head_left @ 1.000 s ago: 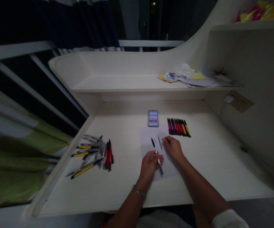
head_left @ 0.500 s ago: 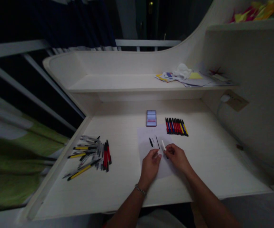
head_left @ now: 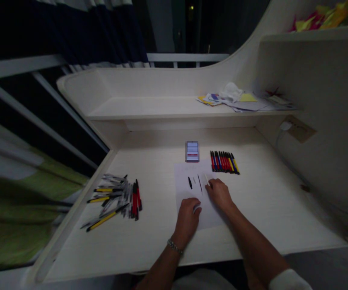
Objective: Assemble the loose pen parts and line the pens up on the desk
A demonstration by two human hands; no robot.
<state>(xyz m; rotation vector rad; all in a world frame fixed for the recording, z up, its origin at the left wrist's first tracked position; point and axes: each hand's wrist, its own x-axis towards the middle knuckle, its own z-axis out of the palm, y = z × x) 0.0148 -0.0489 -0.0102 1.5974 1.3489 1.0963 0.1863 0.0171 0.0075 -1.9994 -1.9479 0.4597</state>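
Observation:
My left hand point(head_left: 188, 218) rests curled on a white paper sheet point(head_left: 183, 173), fingers closed on a small pale pen piece point(head_left: 196, 208). My right hand point(head_left: 219, 194) lies further up the sheet. Its fingertips pinch a white pen barrel point(head_left: 206, 179) that lies on the paper. Beside that barrel on the sheet are a thin black refill point(head_left: 199, 183), a tiny grey piece point(head_left: 194, 180) and a short black cap point(head_left: 190, 183).
A neat row of red, blue, black and yellow pens point(head_left: 224, 162) lies right of the sheet. A loose heap of pens point(head_left: 116, 197) sits at the left. A small striped box point(head_left: 192, 151) stands behind the paper. Papers and cloth point(head_left: 240, 98) clutter the shelf.
The pen held in my left hand a second ago was pulled apart between both hands. My right hand then carried the white barrel up onto the paper; my left hand drew back.

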